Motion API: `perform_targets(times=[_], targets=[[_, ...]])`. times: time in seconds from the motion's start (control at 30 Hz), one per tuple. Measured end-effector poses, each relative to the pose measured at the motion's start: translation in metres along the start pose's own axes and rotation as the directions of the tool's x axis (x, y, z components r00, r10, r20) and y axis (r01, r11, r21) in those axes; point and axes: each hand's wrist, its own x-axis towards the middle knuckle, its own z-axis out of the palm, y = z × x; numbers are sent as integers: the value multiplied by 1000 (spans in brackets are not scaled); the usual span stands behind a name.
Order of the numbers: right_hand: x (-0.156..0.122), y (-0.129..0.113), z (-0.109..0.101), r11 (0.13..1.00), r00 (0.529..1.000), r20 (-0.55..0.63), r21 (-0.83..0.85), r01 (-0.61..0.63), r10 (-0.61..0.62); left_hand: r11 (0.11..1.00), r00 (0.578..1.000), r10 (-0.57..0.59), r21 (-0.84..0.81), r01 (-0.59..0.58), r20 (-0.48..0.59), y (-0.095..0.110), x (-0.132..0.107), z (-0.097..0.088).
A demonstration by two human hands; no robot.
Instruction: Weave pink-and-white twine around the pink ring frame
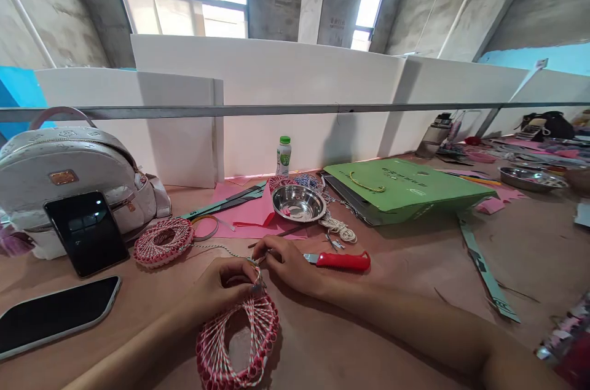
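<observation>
A pink and white woven cord ring (pixel 237 344) lies on the table right in front of me. My left hand (pixel 220 288) is closed on its top edge, fingers pinched around the weave. My right hand (pixel 286 264) rests just to the right, fingers pinched on the thin twisted cord (pixel 216 249) where it meets the ring. That cord runs left to a second finished pink and white ring (pixel 163 241). A red-handled utility knife (pixel 341 261) lies just beyond my right hand.
A white backpack (pixel 69 175) with a phone (pixel 86 231) leaning on it stands at left; another phone (pixel 55 315) lies flat. A steel bowl (pixel 298 202), pink paper (pixel 251 215), a small bottle (pixel 284 155), coiled cord (pixel 340 229) and a green bag (pixel 401 187) sit further back.
</observation>
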Motion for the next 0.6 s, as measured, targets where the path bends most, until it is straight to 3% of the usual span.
perform_targets(times=[0.1, 0.17, 0.27, 0.33, 0.43, 0.5, 0.6], targets=[[-4, -4, 1, 997, 999, 9, -59, 51, -50, 1000, 1000, 17, 4, -17, -10, -2, 1, 0], [1, -9, -10, 991, 996, 8, -100, 85, -85, 1000, 1000, 17, -6, -17, -24, -1, 2, 2], [24, -11, -59, 945, 988, -58, -305, 117, -141, 1000, 998, 12, -6, -12, -64, -1, 2, 6], [48, -3, -107, 828, 968, -214, -561, -14, -129, 1000, 996, 6, 8, -5, -86, -2, 1, 7], [78, 25, -172, 702, 946, -321, -684, -201, -42, 1000, 997, 8, 3, -8, -76, -6, 2, 5], [87, 48, -195, 640, 956, -293, -731, -238, 22, 1000, 998, 16, -16, -17, -58, -10, 3, 3], [88, 77, -201, 560, 971, -225, -795, -233, 83, 999, 999, 32, -27, -33, -41, -14, 4, 0]])
